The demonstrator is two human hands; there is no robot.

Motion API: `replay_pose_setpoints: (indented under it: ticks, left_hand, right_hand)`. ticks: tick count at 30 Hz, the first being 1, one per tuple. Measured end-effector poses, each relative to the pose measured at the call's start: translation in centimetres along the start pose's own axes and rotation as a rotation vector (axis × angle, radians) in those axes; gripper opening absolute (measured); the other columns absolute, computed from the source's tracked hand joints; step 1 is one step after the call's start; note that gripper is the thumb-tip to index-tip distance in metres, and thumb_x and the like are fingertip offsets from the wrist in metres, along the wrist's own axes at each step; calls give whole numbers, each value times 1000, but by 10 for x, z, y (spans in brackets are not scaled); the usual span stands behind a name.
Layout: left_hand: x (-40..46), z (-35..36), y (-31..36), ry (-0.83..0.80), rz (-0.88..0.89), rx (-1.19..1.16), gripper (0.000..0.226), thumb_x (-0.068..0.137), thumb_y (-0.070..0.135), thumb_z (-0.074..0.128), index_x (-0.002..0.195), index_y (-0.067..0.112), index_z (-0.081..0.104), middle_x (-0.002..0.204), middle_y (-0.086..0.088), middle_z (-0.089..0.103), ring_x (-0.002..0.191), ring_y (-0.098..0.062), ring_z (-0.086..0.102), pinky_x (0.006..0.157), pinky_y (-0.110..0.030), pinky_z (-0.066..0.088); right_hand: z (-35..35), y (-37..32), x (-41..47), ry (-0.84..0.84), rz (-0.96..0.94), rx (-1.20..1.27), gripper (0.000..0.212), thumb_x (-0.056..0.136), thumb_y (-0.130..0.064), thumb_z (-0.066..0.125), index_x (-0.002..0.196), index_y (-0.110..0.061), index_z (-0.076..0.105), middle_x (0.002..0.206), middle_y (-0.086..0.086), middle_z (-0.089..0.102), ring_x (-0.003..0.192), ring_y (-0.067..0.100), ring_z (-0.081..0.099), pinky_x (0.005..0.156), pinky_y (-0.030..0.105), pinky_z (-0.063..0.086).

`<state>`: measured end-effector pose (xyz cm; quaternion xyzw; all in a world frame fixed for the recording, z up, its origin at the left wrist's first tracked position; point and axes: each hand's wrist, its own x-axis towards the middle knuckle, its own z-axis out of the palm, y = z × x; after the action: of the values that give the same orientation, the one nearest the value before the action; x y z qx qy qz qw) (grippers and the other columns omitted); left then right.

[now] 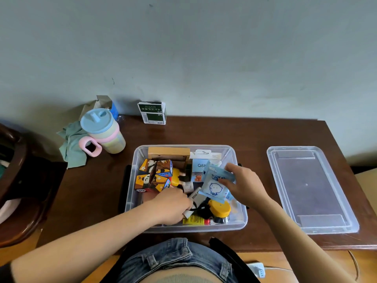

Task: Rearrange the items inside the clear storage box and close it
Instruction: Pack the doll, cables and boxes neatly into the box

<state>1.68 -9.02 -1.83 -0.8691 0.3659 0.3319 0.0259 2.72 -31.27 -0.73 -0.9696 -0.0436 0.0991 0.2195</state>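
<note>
The clear storage box stands open on the dark wooden table, in front of me. Inside are an orange panda cube toy, a wooden frame, a blue Q88 box, a yellow-capped item and a white "MINI" tube. My right hand holds light blue cartoon packets above the box's right side. My left hand reaches into the front of the box, fingers closed on small items by the tube; what exactly it grips is hidden. The clear lid lies flat to the right.
A pastel cup with a blue lid and pink handle and a green cloth sit at the back left. A green and white carton stands against the wall. A dark wooden chair is at the left.
</note>
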Motion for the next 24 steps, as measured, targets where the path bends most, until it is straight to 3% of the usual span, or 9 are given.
replay_pose_setpoints:
  ticks: [2, 5, 10, 12, 14, 20, 22, 24]
  left_hand:
    - [3, -1, 2, -133, -40, 137, 25, 89, 5, 53, 112, 10, 61, 110, -11, 63, 102, -31, 56, 80, -38, 48]
    - [11, -6, 1, -196, -100, 84, 32, 85, -1, 52, 112, 10, 63, 110, -9, 63, 97, -28, 57, 72, -36, 44]
    - [29, -1, 12, -171, -70, -270, 34, 94, 20, 50, 125, 29, 59, 120, 5, 63, 108, -21, 57, 84, -41, 46]
    - [38, 6, 18, -243, -67, -184, 35, 96, 26, 52, 129, 16, 57, 121, -8, 62, 108, -30, 58, 86, -42, 47]
    - [46, 14, 23, -289, -74, -107, 30, 97, 23, 50, 119, 3, 58, 114, -18, 62, 103, -36, 59, 85, -43, 49]
    - [63, 19, 19, -424, -145, -266, 41, 99, 28, 47, 135, 9, 44, 126, -16, 55, 107, -33, 55, 81, -36, 43]
    - [66, 19, 20, -428, -179, -329, 36, 97, 29, 51, 125, 6, 50, 119, -18, 57, 97, -30, 54, 73, -32, 40]
    - [70, 20, 22, -422, -199, -303, 22, 96, 28, 51, 101, 7, 56, 96, -18, 54, 81, -24, 47, 57, -29, 32]
  right_hand:
    - [3, -2, 0, 8, -31, -63, 19, 88, -34, 61, 87, -20, 49, 74, -10, 52, 60, 17, 43, 50, 29, 29]
    - [5, -3, 3, -1, -70, -104, 19, 90, -34, 58, 91, -17, 48, 81, -6, 57, 64, 20, 44, 53, 31, 32]
    - [6, -3, 7, -56, -121, -90, 19, 91, -32, 56, 96, -15, 50, 90, -2, 61, 76, 26, 57, 56, 32, 34]
    - [8, -2, 9, -75, -132, -93, 18, 92, -33, 56, 95, -17, 48, 90, -3, 61, 75, 25, 56, 56, 31, 31]
    - [9, 0, 11, -94, -141, -93, 18, 92, -34, 55, 95, -18, 48, 90, -4, 60, 73, 23, 55, 55, 30, 31]
    - [17, 3, 17, -130, -162, -92, 19, 92, -35, 54, 99, -18, 49, 90, -3, 62, 73, 24, 59, 55, 31, 40]
    - [19, 3, 18, -140, -168, -86, 19, 92, -34, 54, 98, -18, 47, 91, -2, 62, 72, 24, 59, 53, 30, 38]
    - [22, 3, 19, -143, -171, -82, 19, 93, -34, 55, 98, -17, 47, 93, -1, 62, 72, 25, 60, 53, 30, 38]
